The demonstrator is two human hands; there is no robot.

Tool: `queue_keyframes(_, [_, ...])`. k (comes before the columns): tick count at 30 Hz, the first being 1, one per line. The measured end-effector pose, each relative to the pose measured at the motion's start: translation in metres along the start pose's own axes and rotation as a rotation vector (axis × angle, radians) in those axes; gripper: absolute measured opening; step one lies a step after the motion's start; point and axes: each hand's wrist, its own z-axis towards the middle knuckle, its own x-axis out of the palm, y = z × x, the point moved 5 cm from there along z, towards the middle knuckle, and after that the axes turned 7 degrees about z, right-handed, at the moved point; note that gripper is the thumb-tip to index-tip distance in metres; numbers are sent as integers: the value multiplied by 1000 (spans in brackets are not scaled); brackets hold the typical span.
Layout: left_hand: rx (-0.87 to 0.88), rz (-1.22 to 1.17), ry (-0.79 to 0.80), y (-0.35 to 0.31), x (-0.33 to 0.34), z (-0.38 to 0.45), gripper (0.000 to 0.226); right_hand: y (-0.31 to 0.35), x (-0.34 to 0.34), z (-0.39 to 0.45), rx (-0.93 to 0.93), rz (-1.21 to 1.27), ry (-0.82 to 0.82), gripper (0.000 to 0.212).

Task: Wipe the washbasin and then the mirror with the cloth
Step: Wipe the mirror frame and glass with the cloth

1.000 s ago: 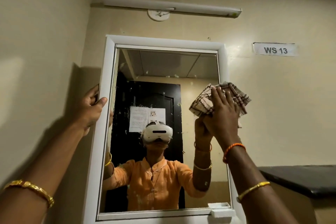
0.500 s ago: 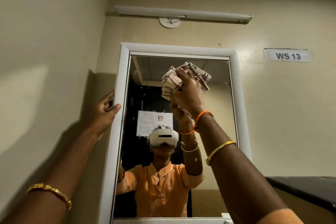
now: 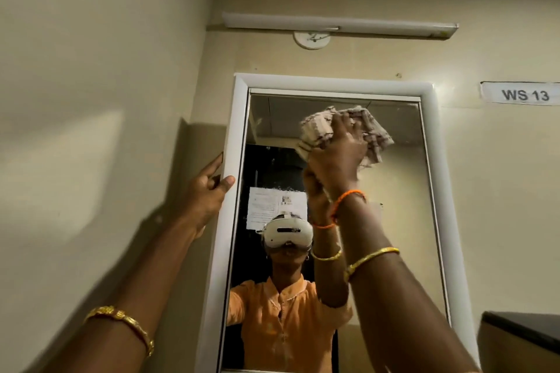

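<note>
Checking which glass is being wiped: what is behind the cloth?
The upper middle of the mirror glass lies behind the cloth, which the right hand presses there. The glass under it is covered.

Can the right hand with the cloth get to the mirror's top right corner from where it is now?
Probably yes: the right hand presses the cloth high on the mirror, and nothing covers the glass toward that corner.

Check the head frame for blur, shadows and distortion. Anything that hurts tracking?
Head view: the right hand and cloth on the mirror are smeared by motion blur; the left hand on the frame is sharper. Arm shadow falls on the left wall. Wide-angle bend bows the frame edges. The tube light looks unlit; overall dim, warm cast.
</note>
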Motion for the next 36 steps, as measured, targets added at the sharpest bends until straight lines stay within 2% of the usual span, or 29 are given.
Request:
queue_keyframes(4, [38,24,-45,3,-3,-1,55,42,56,-9,-73,-52,162,83])
queue_keyframes(9, [2,-14,-26,10,-6,-3,53,70,82,-11,-269,-45,290,81])
queue_keyframes(15, [6,-108,11,14,-7,-9,51,66,84,-25,-426,-160,411,80])
queue_keyframes(19, [-24,-157,18,21,-9,-9,49,58,81,-55,-467,-162,465,81])
queue_keyframes(24, [-38,-271,159,31,-9,-11,58,30,66,-123,-561,-255,548,83])
queue_keyframes(30, [-81,-246,145,28,-9,-13,53,49,71,-71,-505,-171,476,68])
queue_keyframes(33, [-58,-239,122,25,-9,-16,53,61,80,-42,-448,-167,439,69])
queue_keyframes(36, [-53,-248,92,26,-10,-16,52,64,84,-51,-412,-168,405,75])
